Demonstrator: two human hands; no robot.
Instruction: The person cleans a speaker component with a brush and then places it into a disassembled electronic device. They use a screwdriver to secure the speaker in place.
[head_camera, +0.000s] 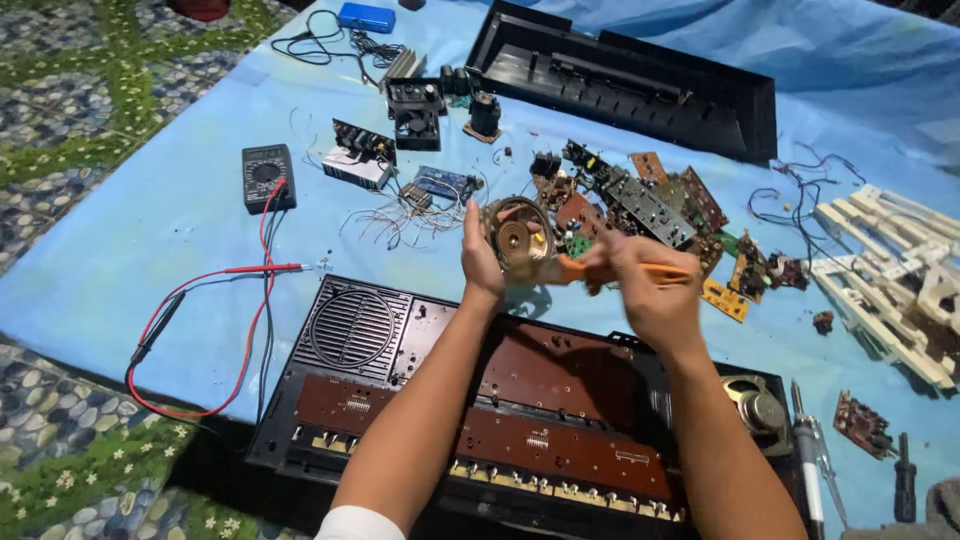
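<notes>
While both forearms reach up from the bottom of the frame over the opened keyboard case (520, 400), the left hand (482, 262) is raised at centre with its palm turned right, and the right hand (650, 290) sits just beside it, knuckles up. Between them, at the middle of the frame above the case, is a small round speaker (515, 237), its brown cone and metal rim facing the camera. The left grip is clamped on the speaker's left edge. The right grip is closed around an orange-handled tool (600, 270) whose front end meets the speaker's lower right rim. Beyond the hands, circuit boards (640, 205) lie scattered on the blue sheet (160, 210), with a multimeter (268, 177) at upper left.
</notes>
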